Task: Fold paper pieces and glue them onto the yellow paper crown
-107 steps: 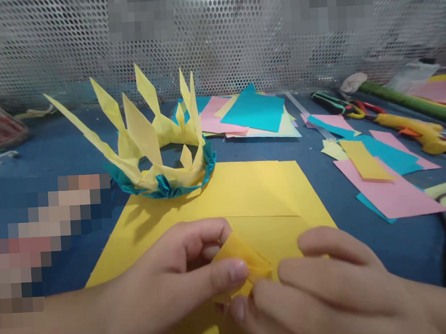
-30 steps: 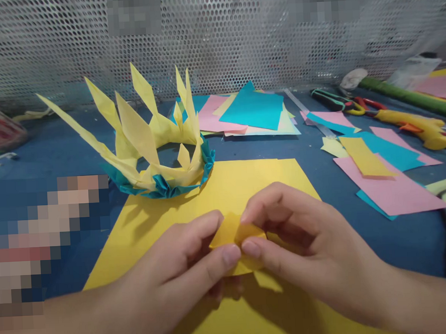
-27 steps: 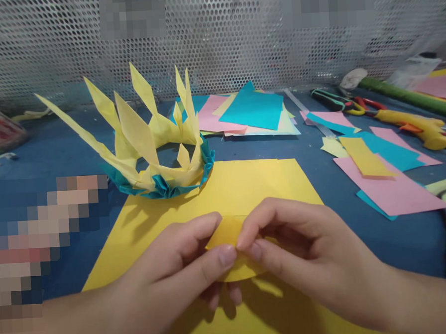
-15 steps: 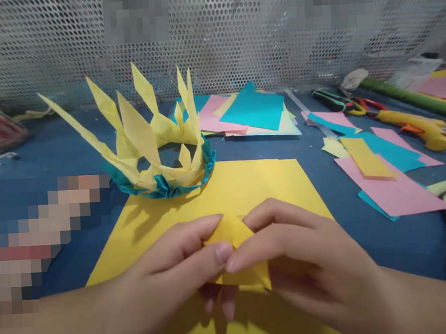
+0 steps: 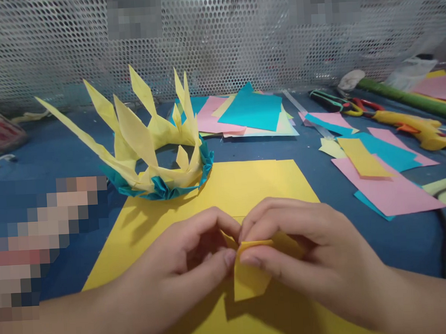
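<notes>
Though thin, angular yellow paper [image 5: 251, 282] between left grip [image 5: 175, 261] and right grip [image 5: 332, 251].

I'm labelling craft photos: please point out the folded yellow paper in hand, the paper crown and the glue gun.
Folded yellow paper [image 5: 251, 282]: head view, lower face.
Paper crown [image 5: 135, 129]: head view, front spike.
Glue gun [image 5: 413, 119]: head view, yellow body.

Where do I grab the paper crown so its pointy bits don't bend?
Best by the low yellow band of the paper crown, probably from the right, pinching it inside and out, since the middle is open. The spikes look thin; one leans far out on the left, while the tall ones on the right stand nearly upright.
</notes>
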{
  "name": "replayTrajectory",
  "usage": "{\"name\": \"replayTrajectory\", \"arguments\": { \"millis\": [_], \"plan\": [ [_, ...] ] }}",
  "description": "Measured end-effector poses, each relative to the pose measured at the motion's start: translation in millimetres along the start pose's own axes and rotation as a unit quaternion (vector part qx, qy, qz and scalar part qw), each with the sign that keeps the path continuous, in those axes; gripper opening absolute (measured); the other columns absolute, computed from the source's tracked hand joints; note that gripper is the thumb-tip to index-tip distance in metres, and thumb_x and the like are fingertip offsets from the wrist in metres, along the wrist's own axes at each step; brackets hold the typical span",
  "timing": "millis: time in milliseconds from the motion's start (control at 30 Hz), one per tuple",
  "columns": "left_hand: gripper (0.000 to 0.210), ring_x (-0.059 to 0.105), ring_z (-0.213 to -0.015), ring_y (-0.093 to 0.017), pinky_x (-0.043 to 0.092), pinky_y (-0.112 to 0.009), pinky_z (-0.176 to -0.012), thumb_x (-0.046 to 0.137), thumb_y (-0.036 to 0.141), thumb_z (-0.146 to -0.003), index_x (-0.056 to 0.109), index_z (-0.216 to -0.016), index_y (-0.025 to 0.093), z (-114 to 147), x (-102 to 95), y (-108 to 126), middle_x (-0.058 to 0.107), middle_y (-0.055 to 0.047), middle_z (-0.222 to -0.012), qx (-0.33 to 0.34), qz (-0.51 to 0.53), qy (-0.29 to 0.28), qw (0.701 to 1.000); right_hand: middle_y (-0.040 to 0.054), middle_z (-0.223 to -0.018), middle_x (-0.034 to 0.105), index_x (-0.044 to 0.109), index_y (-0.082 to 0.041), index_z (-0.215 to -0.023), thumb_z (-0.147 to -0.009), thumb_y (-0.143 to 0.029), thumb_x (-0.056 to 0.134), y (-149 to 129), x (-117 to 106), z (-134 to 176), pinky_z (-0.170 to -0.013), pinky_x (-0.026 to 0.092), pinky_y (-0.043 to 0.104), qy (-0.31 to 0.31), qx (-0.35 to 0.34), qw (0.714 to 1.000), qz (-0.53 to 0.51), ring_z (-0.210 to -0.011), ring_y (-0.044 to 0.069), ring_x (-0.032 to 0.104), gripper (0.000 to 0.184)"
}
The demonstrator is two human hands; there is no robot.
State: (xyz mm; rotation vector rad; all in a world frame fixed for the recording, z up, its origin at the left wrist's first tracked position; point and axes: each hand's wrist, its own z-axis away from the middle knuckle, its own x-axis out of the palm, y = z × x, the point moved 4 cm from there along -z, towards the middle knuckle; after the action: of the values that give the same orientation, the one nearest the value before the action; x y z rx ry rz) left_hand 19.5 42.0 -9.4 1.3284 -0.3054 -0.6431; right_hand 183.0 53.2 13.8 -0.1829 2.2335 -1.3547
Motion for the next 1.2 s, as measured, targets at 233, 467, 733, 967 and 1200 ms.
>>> {"name": "replayTrajectory", "arguments": {
  "millis": [233, 467, 733, 967, 1200],
  "plan": [
    [0.013, 0.051, -0.064, -0.01, 0.043, -0.017, -0.058, 0.072, 0.029, -0.084, 0.065, -0.091, 0.023, -3, 1.4, 1, 0.059, 0.006, -0.075, -0.018, 0.091, -0.014, 0.996, -0.0026, -0.066, 0.072, 0.072, -0.016, -0.068, -0.082, -0.014, 0.074, 1, -1, 0, -0.058, 0.049, 0.01, 0.039, 0.063, 0.997, 0.035, -0.06, 0.006, 0.065, 0.014],
    [0.012, 0.05, -0.065, -0.012, 0.042, -0.021, -0.058, 0.072, 0.018, -0.08, 0.062, -0.085, 0.023, -3, 2.8, -18, 0.056, 0.006, -0.073, -0.012, 0.064, -0.04, 0.997, -0.0059, -0.057, 0.067, 0.068, -0.019, -0.061, -0.08, -0.017, 0.075, 0, 4, 1, -0.049, 0.046, 0.01, 0.036, 0.119, 0.992, 0.012, -0.051, 0.005, 0.058, 0.02],
    [0.015, 0.049, -0.061, -0.014, 0.039, -0.024, -0.054, 0.067, 0.034, -0.083, 0.064, -0.08, 0.02, -3, 7.0, -11, 0.057, 0.003, -0.067, -0.017, -0.033, -0.026, 0.999, -0.0024, -0.06, 0.069, 0.07, -0.017, -0.065, -0.081, -0.015, 0.074, -4, 7, 7, -0.053, 0.047, 0.012, 0.016, 0.045, 0.998, 0.038, -0.053, 0.006, 0.061, 0.016],
    [0.025, 0.05, -0.061, -0.015, 0.041, -0.024, -0.054, 0.06, 0.031, -0.084, 0.048, -0.065, 0.023, -1, 1.8, -2, 0.045, 0.006, -0.059, 0.014, -0.054, 0.018, 0.998, -0.0025, -0.071, 0.078, 0.074, -0.015, -0.085, -0.08, -0.006, 0.069, -4, 6, 3, -0.057, 0.051, 0.005, 0.048, 0.036, 0.998, 0.008, -0.058, 0.004, 0.07, 0.012],
    [0.018, 0.049, -0.064, -0.014, 0.041, -0.022, -0.058, 0.051, 0.033, -0.089, 0.056, -0.074, 0.023, 1, -0.2, 8, 0.052, 0.005, -0.067, 0.005, -0.034, 0.017, 0.999, -0.0025, -0.077, 0.078, 0.073, -0.015, -0.085, -0.081, -0.001, 0.066, -4, 0, 2, -0.068, 0.05, 0.001, 0.036, -0.007, 0.999, 0.028, -0.068, 0.003, 0.071, 0.016]
  ]
}}
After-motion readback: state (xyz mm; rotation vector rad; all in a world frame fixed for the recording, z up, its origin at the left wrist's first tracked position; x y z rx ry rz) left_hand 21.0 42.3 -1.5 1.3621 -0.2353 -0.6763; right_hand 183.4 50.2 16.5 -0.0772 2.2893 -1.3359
